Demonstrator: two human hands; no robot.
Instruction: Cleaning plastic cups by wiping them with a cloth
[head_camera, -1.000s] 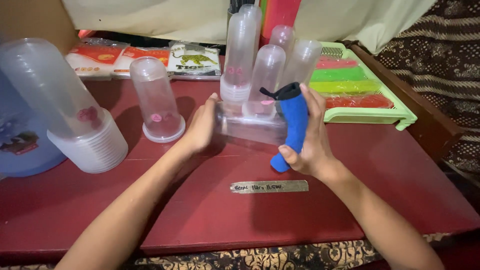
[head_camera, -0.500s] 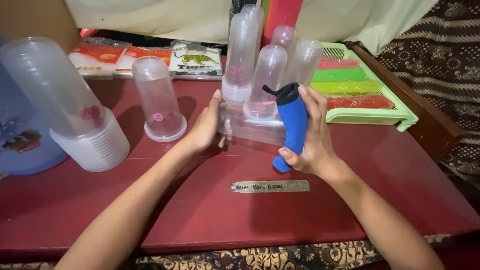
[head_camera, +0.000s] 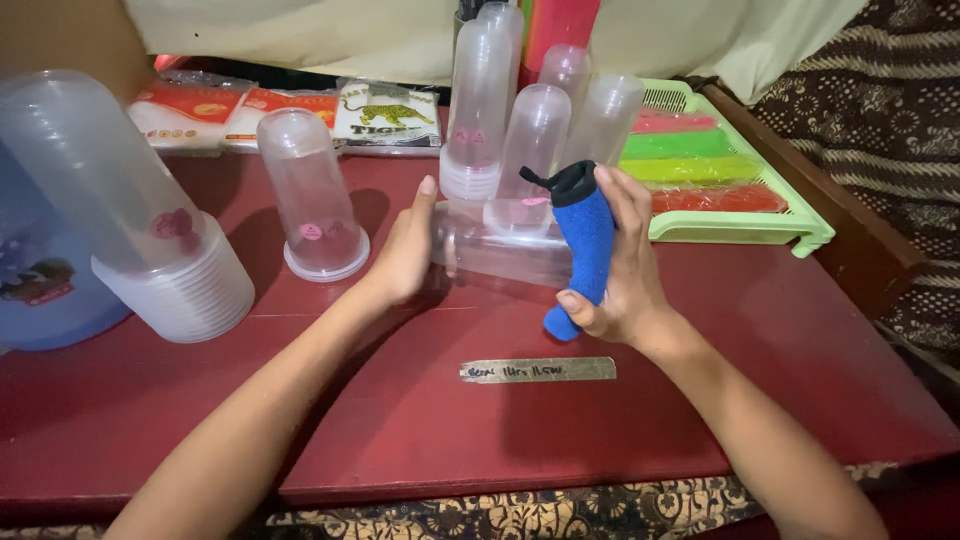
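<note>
My left hand (head_camera: 405, 250) presses against the closed end of a clear plastic bottle (head_camera: 500, 255) lying sideways above the red table (head_camera: 400, 420). My right hand (head_camera: 625, 265) grips a blue foam sleeve (head_camera: 580, 245) with a black top at the bottle's other end. The sleeve stands nearly upright, tilted a little, and covers the bottle's mouth. Both hands hold the bottle between them.
Several clear bottles (head_camera: 530, 130) stand upside down behind my hands, one more (head_camera: 310, 195) at the left. A leaning stack of clear cups (head_camera: 130, 210) rests by a blue tub (head_camera: 40, 290). A green tray (head_camera: 740, 190) holds coloured strips. Packets (head_camera: 290, 110) lie at the back.
The hands, bottle and blue sleeve stay almost where they were; the sleeve has tilted slightly and sits a little closer against the bottle.
</note>
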